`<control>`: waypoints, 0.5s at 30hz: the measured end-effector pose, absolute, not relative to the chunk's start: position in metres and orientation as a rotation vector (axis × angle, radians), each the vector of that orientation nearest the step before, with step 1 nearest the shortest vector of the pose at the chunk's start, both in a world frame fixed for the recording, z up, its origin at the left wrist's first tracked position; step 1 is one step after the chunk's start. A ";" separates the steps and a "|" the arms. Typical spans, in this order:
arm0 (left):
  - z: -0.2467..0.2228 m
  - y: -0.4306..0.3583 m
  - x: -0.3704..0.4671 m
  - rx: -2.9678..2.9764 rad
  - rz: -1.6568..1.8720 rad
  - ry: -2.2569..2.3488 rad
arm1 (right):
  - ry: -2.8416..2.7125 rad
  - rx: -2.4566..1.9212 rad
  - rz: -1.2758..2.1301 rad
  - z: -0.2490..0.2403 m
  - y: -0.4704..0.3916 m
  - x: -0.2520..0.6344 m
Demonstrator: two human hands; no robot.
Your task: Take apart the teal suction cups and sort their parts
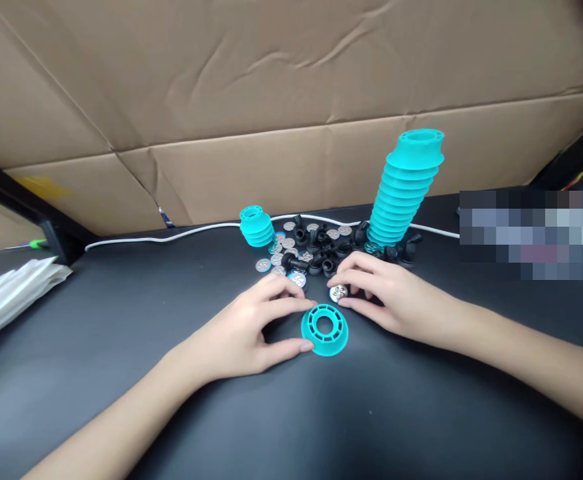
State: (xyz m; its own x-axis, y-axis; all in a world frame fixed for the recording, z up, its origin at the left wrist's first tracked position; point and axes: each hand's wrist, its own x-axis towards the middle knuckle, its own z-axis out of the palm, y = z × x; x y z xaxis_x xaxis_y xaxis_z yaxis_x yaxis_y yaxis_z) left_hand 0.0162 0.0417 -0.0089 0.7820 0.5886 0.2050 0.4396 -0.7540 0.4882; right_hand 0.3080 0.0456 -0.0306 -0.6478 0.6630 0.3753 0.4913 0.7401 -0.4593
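On the black table, a teal slotted ring [340,341] lies flat with its round centre hole facing up. My left hand [246,327] grips the ring's left side, thumb at the near edge and index finger at the far edge. Just beyond the ring, my right hand [391,293] pinches a small round metal disc [338,293] with a dark swirl pattern, between thumb and fingers. Several similar silver discs [263,265] and black elbow-shaped fittings [316,264] lie in a loose pile behind both hands.
A tall, leaning stack of teal rings [404,193] rises behind the pile, with a shorter stack [256,227] to its left. A white cable [171,237] runs along the back before a cardboard wall [251,173]. White bags [16,293] lie at left.
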 end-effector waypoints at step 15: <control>-0.011 0.042 0.016 2.535 0.487 0.757 | -2.235 -0.924 0.512 -0.028 0.048 0.307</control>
State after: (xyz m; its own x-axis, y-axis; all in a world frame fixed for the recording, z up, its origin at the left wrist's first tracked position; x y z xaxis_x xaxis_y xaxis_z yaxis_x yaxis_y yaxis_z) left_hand 0.0156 0.0419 -0.0108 0.7871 0.5830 0.2012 0.4249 -0.7491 0.5082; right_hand 0.3070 0.0481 -0.0283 -0.5352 0.7313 0.4228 0.4742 0.6743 -0.5660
